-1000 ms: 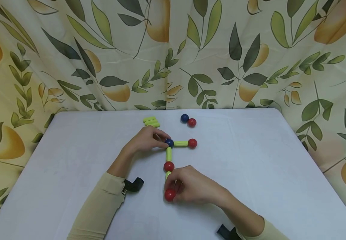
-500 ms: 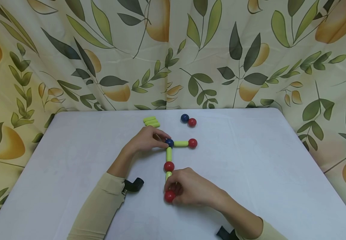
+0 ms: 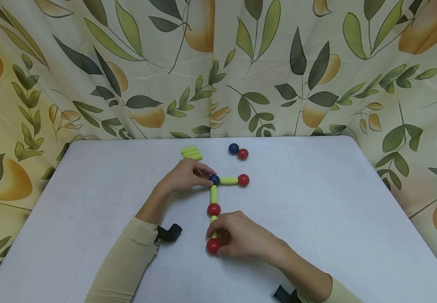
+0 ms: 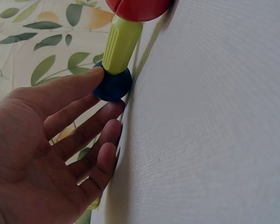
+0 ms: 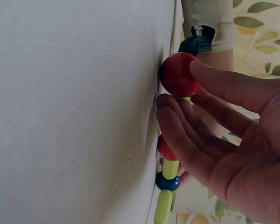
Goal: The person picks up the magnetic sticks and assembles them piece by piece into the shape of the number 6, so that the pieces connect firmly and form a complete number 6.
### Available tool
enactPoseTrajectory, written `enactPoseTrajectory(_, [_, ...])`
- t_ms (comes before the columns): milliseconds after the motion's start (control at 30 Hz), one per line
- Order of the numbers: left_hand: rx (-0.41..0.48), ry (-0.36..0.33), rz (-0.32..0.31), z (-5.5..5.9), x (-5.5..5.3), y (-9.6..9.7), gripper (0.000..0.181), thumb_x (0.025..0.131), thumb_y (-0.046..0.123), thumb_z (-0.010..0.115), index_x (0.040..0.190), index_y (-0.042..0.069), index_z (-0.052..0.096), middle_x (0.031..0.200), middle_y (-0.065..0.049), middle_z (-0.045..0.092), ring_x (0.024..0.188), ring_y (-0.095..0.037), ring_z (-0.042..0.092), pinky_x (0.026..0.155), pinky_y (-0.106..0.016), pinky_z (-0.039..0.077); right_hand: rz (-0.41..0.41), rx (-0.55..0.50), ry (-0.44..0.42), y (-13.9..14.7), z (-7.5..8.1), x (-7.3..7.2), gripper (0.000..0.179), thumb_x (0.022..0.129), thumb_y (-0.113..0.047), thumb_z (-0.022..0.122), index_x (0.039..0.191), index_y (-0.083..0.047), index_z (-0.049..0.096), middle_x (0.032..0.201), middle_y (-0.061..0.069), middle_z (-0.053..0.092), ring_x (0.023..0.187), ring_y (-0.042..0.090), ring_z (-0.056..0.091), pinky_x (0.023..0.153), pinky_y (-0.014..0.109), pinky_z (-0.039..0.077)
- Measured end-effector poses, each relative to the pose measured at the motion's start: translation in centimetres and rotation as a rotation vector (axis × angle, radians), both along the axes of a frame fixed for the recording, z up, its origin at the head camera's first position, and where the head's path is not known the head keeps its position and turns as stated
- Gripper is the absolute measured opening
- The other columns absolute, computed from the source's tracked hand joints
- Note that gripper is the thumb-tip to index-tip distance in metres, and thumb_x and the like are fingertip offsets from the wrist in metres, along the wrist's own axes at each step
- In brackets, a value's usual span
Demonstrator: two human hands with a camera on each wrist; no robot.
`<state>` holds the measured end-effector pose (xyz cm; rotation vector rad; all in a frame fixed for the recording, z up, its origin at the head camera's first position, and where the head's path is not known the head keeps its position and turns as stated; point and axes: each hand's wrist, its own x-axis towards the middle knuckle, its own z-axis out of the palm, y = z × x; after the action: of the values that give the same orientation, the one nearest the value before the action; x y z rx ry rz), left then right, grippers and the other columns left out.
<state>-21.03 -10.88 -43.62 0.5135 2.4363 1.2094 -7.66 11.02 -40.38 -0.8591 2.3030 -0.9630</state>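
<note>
A blue ball [image 3: 214, 180] forms the corner of an L-shaped figure on the table. My left hand [image 3: 185, 176] pinches it between thumb and fingers. From it a yellow-green stick [image 3: 229, 181] runs right to a red ball [image 3: 243, 180]. Another yellow-green stick [image 3: 213, 194] runs toward me to the middle red ball [image 3: 213, 209]. Beyond that a third stick [image 3: 213, 219], partly covered by fingers, leads to the nearest red ball [image 3: 213, 246]. My right hand [image 3: 246, 235] holds this nearest ball [image 5: 179, 74] with thumb and fingers.
Several loose yellow-green sticks [image 3: 191, 153] lie at the back of the white table [image 3: 316, 202]. A loose blue ball [image 3: 234, 149] and red ball [image 3: 242, 154] sit to their right. A leaf-patterned curtain [image 3: 218, 97] hangs behind the table.
The nearest red ball has shifted very slightly left in my right hand, and more of the stick by it shows. My left hand stays on the corner blue ball.
</note>
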Motion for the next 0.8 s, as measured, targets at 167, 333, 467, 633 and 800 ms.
enactPoseTrajectory(167, [0.001, 0.004, 0.002, -0.01, -0.08, 0.06, 0.03, 0.088, 0.023, 0.085, 0.117, 0.02, 0.081, 0.101, 0.003, 0.078, 0.097, -0.019, 0.066, 0.082, -0.031, 0.052, -0.006, 0.015, 0.006, -0.02, 0.04, 0.05, 0.033, 0.079, -0.01, 0.089, 0.109, -0.012, 0.077, 0.086, -0.007, 0.069, 0.077, 0.01, 0.064, 0.069, 0.021, 0.055])
enactPoseTrajectory(333, [-0.004, 0.007, 0.001, -0.02, -0.09, 0.1, 0.03, 0.088, 0.023, 0.085, 0.118, 0.02, 0.081, 0.101, 0.003, 0.078, 0.097, -0.019, 0.066, 0.083, -0.031, 0.052, -0.014, 0.03, 0.006, 0.04, 0.06, 0.07, 0.035, 0.079, -0.012, 0.089, 0.113, -0.012, 0.077, 0.088, -0.007, 0.07, 0.078, 0.011, 0.064, 0.069, 0.021, 0.054])
enactPoseTrajectory(467, [-0.003, 0.009, 0.001, -0.05, -0.09, 0.09, 0.03, 0.089, 0.023, 0.084, 0.118, 0.021, 0.081, 0.102, 0.003, 0.078, 0.098, -0.018, 0.066, 0.084, -0.031, 0.051, -0.009, 0.032, 0.012, 0.12, 0.07, 0.07, 0.035, 0.08, -0.013, 0.089, 0.113, -0.013, 0.077, 0.09, -0.007, 0.071, 0.078, 0.011, 0.065, 0.07, 0.02, 0.054])
enactPoseTrajectory(633, [-0.005, 0.016, -0.004, -0.17, -0.06, -0.01, 0.03, 0.089, 0.023, 0.084, 0.119, 0.021, 0.08, 0.103, 0.003, 0.078, 0.098, -0.017, 0.066, 0.084, -0.031, 0.051, 0.001, 0.035, 0.016, 0.14, 0.04, 0.0, 0.034, 0.081, -0.012, 0.088, 0.113, -0.013, 0.077, 0.092, -0.008, 0.072, 0.078, 0.011, 0.065, 0.07, 0.02, 0.055])
enactPoseTrajectory(800, [-0.01, 0.021, -0.005, -0.1, 0.08, -0.01, 0.03, 0.089, 0.022, 0.084, 0.119, 0.022, 0.081, 0.103, 0.004, 0.078, 0.098, -0.018, 0.066, 0.083, -0.031, 0.052, 0.006, 0.036, 0.015, 0.16, 0.08, 0.01, 0.034, 0.081, -0.012, 0.088, 0.113, -0.013, 0.076, 0.094, -0.008, 0.072, 0.078, 0.012, 0.065, 0.07, 0.02, 0.055])
